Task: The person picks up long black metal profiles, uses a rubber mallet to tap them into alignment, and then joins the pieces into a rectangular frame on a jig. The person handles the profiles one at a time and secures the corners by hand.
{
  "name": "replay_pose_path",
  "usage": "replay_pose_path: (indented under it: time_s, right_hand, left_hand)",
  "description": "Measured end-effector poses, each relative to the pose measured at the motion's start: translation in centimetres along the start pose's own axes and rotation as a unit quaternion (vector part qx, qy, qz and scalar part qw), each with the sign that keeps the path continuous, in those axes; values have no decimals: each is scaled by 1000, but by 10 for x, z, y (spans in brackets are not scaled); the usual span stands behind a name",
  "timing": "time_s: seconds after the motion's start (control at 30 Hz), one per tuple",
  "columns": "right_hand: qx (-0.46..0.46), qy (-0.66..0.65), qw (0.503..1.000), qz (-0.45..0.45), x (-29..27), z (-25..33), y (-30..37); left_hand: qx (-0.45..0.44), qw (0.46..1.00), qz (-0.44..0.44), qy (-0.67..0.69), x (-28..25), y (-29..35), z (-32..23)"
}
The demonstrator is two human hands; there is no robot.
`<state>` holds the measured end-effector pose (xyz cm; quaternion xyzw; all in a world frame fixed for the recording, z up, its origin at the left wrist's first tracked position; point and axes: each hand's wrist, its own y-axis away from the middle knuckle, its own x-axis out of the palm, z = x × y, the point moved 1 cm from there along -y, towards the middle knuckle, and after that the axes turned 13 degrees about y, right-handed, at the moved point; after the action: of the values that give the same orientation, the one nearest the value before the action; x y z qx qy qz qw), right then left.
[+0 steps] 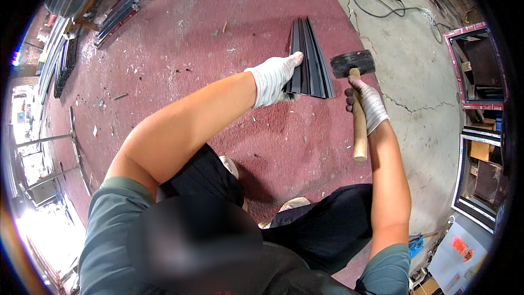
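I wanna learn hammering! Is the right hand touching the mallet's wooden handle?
Touching. The head view shows the gloved right hand wrapped around the wooden handle.

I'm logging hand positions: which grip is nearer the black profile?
Left. The left grip holds the black profile by its left edge; the right grip is apart from it, to its right, holding the mallet.

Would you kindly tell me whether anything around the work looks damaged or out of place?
Yes: a jagged crack breaks the otherwise fairly even concrete to the right of the mallet, and small scraps lie scattered about the red mat, looking untidy.
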<state>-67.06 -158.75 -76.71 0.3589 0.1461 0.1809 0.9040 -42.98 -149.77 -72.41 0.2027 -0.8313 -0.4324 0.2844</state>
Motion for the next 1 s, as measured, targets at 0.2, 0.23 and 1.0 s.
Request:
replay_pose_path:
  time_s: [0.2, 0.23, 1.0]
  right_hand:
    - [3, 25, 999, -26, -6, -4, -3]
    - [13, 18, 999, -27, -9, -6, -6]
    - [-8, 94, 996, 8, -7, -14, -1]
  left_hand:
    - [-9, 999, -14, -33, -13, -22, 22]
    - [-13, 999, -13, -47, -12, -25, 26]
    - [275, 806, -208, -481, -80, -133, 256]
